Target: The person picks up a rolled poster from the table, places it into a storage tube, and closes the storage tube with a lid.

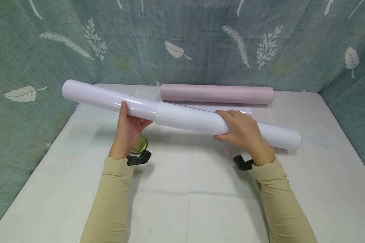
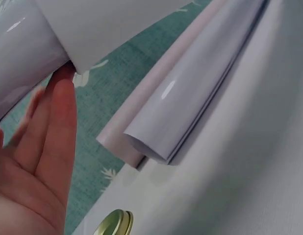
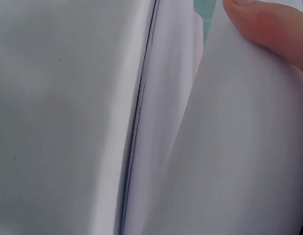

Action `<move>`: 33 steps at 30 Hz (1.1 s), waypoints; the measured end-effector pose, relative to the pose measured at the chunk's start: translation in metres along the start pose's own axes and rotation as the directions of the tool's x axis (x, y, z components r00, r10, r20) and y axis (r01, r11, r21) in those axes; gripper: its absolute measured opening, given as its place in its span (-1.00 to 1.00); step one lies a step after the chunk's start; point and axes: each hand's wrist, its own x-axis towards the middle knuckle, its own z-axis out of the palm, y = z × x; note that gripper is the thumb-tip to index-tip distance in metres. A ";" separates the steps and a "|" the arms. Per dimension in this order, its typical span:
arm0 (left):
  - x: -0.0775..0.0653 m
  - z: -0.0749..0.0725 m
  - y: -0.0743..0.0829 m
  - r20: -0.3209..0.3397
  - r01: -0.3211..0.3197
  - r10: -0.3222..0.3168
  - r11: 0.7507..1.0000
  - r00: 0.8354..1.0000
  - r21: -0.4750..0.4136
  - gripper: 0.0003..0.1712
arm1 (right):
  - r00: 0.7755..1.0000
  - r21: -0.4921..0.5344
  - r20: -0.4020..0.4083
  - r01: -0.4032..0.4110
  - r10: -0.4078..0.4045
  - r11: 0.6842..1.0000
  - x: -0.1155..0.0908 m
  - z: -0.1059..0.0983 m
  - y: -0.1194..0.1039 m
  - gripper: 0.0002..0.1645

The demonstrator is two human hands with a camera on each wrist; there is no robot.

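A long glossy lilac-white paper roll (image 1: 94,94) and a matte white paper roll (image 1: 188,118) form one line above the table, tilted down to the right in the head view. The matte roll's left end wraps around the glossy one. My left hand (image 1: 128,133) holds the glossy roll from below, thumb on its near side and fingers behind, just left of that overlap. Over the matte roll lies my right hand (image 1: 240,130), gripping it past its middle with fingers on top and thumb beneath. In the right wrist view, the thumb (image 3: 274,27) presses against the white paper.
Toward the back of the white-covered table (image 1: 176,209) lie a pink roll (image 1: 216,93) and another glossy roll (image 2: 186,93) beside it. A gold jar lid (image 1: 141,145) rests near my left wrist. Green leaf-patterned cloth (image 1: 194,44) hangs behind and at both sides.
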 end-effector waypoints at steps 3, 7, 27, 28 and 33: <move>0.002 -0.002 0.000 -0.053 -0.003 0.001 0.999 0.999 -0.050 -0.34 | 1.000 -0.003 0.013 -0.001 0.001 1.000 0.001 0.003 -0.001 -0.05; 0.004 -0.004 -0.001 -0.133 -0.061 0.054 0.997 0.990 -0.050 -0.38 | 1.000 -0.004 0.019 -0.015 0.015 1.000 0.000 0.006 -0.002 -0.05; -0.003 -0.025 0.013 -0.199 -0.052 0.059 0.998 0.978 0.041 -0.50 | 0.995 -0.021 0.073 -0.071 0.072 0.997 -0.002 0.008 0.004 -0.06; -0.004 -0.026 0.015 -0.205 -0.040 0.046 0.999 0.978 0.033 -0.46 | 0.995 -0.017 0.074 -0.072 0.073 0.997 -0.003 0.008 0.004 -0.06; -0.005 -0.032 0.020 -0.304 -0.036 0.034 0.999 0.952 0.000 -0.41 | 0.995 -0.011 0.079 -0.063 0.063 0.998 -0.002 0.009 0.005 -0.06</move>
